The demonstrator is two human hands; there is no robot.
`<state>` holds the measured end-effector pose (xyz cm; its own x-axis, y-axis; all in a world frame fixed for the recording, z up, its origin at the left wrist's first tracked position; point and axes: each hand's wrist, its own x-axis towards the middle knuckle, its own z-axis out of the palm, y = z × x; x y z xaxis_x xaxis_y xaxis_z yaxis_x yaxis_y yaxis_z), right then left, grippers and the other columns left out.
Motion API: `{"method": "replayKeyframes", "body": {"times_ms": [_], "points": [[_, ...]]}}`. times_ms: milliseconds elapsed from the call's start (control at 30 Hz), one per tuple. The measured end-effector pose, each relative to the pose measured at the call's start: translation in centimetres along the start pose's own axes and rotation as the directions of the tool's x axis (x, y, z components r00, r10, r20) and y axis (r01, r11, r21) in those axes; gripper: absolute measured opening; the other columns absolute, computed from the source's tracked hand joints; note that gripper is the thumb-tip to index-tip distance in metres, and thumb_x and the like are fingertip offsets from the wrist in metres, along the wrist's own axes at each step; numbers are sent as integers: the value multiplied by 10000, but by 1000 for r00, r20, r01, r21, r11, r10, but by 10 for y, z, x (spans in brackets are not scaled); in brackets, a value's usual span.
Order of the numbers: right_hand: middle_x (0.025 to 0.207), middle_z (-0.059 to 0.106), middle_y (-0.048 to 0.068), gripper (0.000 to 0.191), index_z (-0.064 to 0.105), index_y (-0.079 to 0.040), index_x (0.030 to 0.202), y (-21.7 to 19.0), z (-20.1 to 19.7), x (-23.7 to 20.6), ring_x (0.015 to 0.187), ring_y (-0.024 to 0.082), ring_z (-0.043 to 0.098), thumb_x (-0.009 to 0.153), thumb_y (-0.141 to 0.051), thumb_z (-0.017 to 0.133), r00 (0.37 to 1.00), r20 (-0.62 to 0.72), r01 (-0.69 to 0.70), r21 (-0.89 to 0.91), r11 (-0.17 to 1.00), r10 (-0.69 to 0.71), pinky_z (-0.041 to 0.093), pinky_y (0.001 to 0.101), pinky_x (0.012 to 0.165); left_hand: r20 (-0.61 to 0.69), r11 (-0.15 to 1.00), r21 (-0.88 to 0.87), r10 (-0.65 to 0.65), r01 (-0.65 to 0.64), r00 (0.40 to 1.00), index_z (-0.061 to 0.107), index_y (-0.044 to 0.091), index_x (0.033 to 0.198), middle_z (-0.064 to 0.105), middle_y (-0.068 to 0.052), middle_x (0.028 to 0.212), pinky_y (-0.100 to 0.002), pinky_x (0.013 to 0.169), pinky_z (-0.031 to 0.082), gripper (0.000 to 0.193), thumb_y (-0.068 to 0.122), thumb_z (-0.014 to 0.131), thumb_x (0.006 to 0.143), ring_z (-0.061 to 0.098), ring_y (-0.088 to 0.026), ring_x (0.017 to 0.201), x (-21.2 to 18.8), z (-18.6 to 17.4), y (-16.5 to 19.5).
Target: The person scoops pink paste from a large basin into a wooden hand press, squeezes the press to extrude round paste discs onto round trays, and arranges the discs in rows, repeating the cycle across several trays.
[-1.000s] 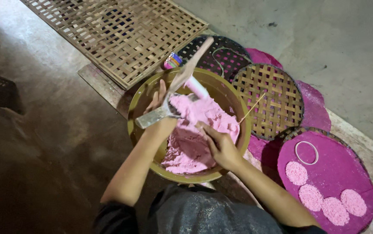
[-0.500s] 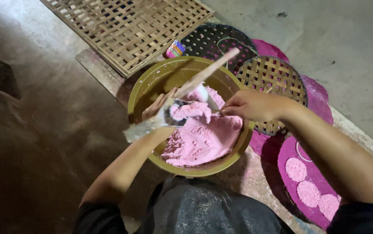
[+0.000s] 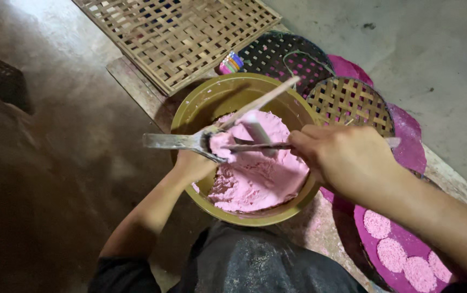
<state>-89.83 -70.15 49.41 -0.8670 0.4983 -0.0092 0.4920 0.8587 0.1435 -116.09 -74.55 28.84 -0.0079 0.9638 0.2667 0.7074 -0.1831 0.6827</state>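
A yellow-green bowl [image 3: 201, 108] sits in front of me, half full of pink dough [image 3: 255, 179]. My left hand [image 3: 192, 165] is at the bowl's left rim, shut on a dough-smeared spoon [image 3: 176, 142] held level over the bowl. My right hand [image 3: 347, 157] hovers over the bowl's right rim, shut on a thin stick [image 3: 255, 146] whose tip meets the spoon's bowl. A wooden paddle [image 3: 266, 100] leans out of the dough toward the far rim.
A square woven bamboo tray [image 3: 179, 38] lies beyond the bowl. Round woven trays [image 3: 353, 100] on pink cloth sit to the right. A purple mat [image 3: 401, 255] at lower right carries several flat pink discs. A small striped object [image 3: 231, 63] rests behind the bowl.
My right hand left the dough, swung to the right rim and now holds a stick against the spoon. My left hand lowered the spoon to level. The view moved closer.
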Motion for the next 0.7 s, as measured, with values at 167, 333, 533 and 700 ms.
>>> {"method": "replayKeyframes", "body": {"times_ms": [167, 333, 533, 700], "points": [[837, 716, 24, 168, 667, -255, 993, 5, -20, 24, 747, 277, 726, 863, -210, 571, 962, 238, -122, -65, 990, 134, 562, 451, 574, -109, 947, -167, 259, -274, 960, 681, 114, 1221, 693, -99, 1095, -406, 811, 534, 464, 315, 814, 825, 674, -255, 927, 1, 15, 7], [814, 717, 78, 145, 626, -120, 1047, -37, 32, 44, 685, 266, 734, 964, -202, 540, 968, 250, 57, -241, 969, 5, 575, 414, 531, 19, 932, -357, 72, -60, 997, 651, 125, 1214, 739, -64, 1029, -356, 791, 566, 328, 252, 649, 911, 700, -210, 881, 6, 39, 18], [877, 716, 50, 188, 611, -118, 1099, -27, 33, 25, 714, 251, 735, 924, -154, 554, 977, 210, 49, -153, 987, -16, 577, 416, 560, 204, 949, -19, -304, 314, 931, 643, 240, 1330, 749, -89, 1031, -399, 772, 578, 450, 370, 589, 903, 722, -269, 862, 2, 9, 23], [929, 687, 28, 224, 635, -216, 1052, -2, -13, 0, 773, 264, 733, 838, -178, 583, 971, 225, -42, -171, 984, 80, 586, 421, 540, -196, 954, 224, 245, -199, 950, 605, 112, 1326, 673, -152, 1339, -459, 959, 505, 598, 423, 732, 832, 638, -367, 1180, 10, -11, 10]]}}
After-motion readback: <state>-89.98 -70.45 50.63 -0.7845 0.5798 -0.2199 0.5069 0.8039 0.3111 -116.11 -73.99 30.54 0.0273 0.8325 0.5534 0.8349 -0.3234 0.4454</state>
